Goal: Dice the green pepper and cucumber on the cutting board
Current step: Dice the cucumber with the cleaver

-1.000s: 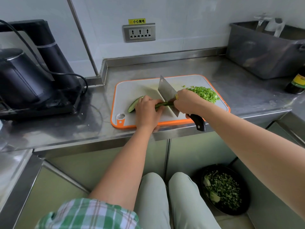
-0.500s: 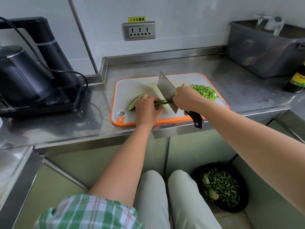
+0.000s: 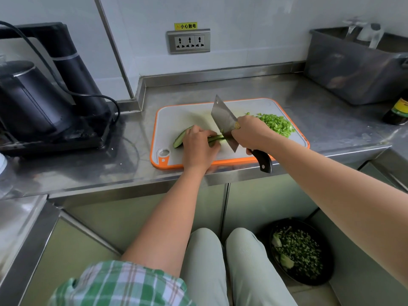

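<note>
- Got a cucumber (image 3: 180, 138) lying flat on the cutting board (image 3: 176, 113), roughly mid-board and a bit toward the near edge.
- Running left to right lengthwise, slightly slanted: rounded dark-green tip poking out left toward the board's near-left corner, cut end pointing right at the knife.
- Looks split lengthwise, going by the thin green strips sticking out to the right of the fingers.
- Pinning it down with the left hand (image 3: 198, 146), fingers curled over the top, knuckles up, most of the middle hidden underneath.
- Gripping a knife (image 3: 221, 119) with the right hand (image 3: 251, 133), wrapped tight at the blade-handle joint, black handle end sticking out below the fist and past the board's front edge.
- Wide cleaver-type blade, standing on edge crosswise to the cucumber, far corner aimed up toward the wall, cutting edge down at the cut end just beside the left fingertips. Can't tell how deep into the strips.
- Pile of diced green pepper (image 3: 276, 123) on the right end of the board, just behind the right hand, a few loose bits beside it.
- Board itself white with an orange rim, sitting on a steel counter (image 3: 220, 89) near the front edge.
- Elsewhere: black kettle (image 3: 28, 100) on its base far left, wall socket (image 3: 188, 41) behind, metal tub (image 3: 353, 69) and a dark bottle (image 3: 397, 111) off to the right, dark bowl (image 3: 300, 252) of chopped greens down on the floor.
</note>
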